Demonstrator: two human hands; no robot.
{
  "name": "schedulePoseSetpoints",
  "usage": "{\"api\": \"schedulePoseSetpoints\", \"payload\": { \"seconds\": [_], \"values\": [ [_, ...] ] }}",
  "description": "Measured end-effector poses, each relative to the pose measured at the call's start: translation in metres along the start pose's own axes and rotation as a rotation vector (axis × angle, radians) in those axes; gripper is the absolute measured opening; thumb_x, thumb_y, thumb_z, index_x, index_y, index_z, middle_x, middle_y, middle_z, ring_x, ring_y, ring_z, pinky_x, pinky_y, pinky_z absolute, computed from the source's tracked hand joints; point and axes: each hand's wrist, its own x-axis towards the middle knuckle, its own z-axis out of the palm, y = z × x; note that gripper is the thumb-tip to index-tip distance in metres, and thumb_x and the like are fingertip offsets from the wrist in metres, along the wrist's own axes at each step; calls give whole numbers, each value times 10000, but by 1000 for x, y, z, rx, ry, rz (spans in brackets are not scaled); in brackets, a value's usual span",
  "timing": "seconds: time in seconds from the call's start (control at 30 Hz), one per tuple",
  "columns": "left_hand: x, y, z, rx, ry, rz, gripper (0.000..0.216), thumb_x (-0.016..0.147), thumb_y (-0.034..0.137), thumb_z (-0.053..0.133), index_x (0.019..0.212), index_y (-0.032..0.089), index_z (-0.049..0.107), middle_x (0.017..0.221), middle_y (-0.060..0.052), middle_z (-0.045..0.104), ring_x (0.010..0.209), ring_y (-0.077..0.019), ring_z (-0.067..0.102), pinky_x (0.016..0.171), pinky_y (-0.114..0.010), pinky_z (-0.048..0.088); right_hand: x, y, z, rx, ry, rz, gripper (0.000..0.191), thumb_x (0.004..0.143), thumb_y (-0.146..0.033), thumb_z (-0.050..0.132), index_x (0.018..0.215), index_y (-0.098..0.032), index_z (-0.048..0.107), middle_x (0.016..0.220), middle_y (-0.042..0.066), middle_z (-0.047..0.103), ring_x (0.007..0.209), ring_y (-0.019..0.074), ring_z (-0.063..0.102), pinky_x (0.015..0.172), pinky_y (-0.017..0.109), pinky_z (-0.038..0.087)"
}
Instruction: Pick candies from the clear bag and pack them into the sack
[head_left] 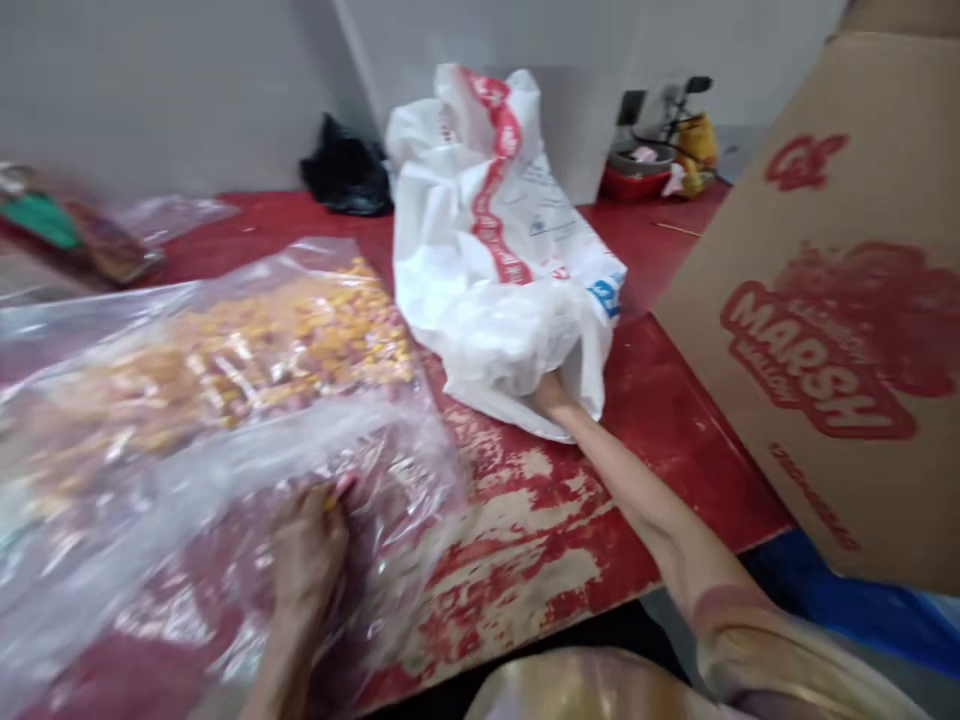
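Note:
My left hand [309, 550] is curled shut over a clear plastic sheet or bag [405, 480], with small pink and yellow pieces [337, 490] showing at its fingertips. Just beyond it, a layer of many small yellow and pink pieces [300, 330] lies spread under clear plastic. My right hand [553, 392] reaches into the mouth of a white plastic sack [442, 250] with red and blue print. The sack hides its fingers, so what they hold does not show.
A cardboard box [720, 270] with red marshmallow print stands at the right. Behind the worn red table [637, 400] is a grey wall. A black plastic bag [346, 170] sits at the back, and a red-and-grey container [637, 170] is farther right.

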Motion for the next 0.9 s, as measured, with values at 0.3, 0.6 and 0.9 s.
{"api": "schedulePoseSetpoints", "payload": {
  "seconds": [0.3, 0.6, 0.9],
  "values": [
    [-52, 59, -1, -586, -102, 1, 429, 878, 314, 469, 1282, 171, 442, 1033, -70, 646, 861, -192, 632, 778, -286, 499, -126, -14, -24, 192, 70, -189, 312, 922, -360, 429, 1125, -186, 590, 1009, 74, 628, 911, 177, 593, 788, 286, 465],
    [-87, 129, 13, -805, -106, 211, 322, 887, 178, 412, 1154, 176, 592, 1089, -100, 667, 1024, -200, 625, 918, -329, 493, -158, -42, 9, 89, -245, -520, 239, 930, -232, 427, 1120, -185, 564, 1038, 83, 633, 940, 193, 581, 806, 321, 466],
    [-119, 143, 47, -1043, -108, -155, 584, 743, 68, 406, 1308, 137, 540, 1314, -83, 567, 1254, -214, 500, 1115, -414, 352, -175, -47, 44, -154, -176, -518, 257, 963, -257, 360, 1014, -128, 576, 839, 82, 594, 741, 174, 558, 628, 275, 405]
  ]
}}
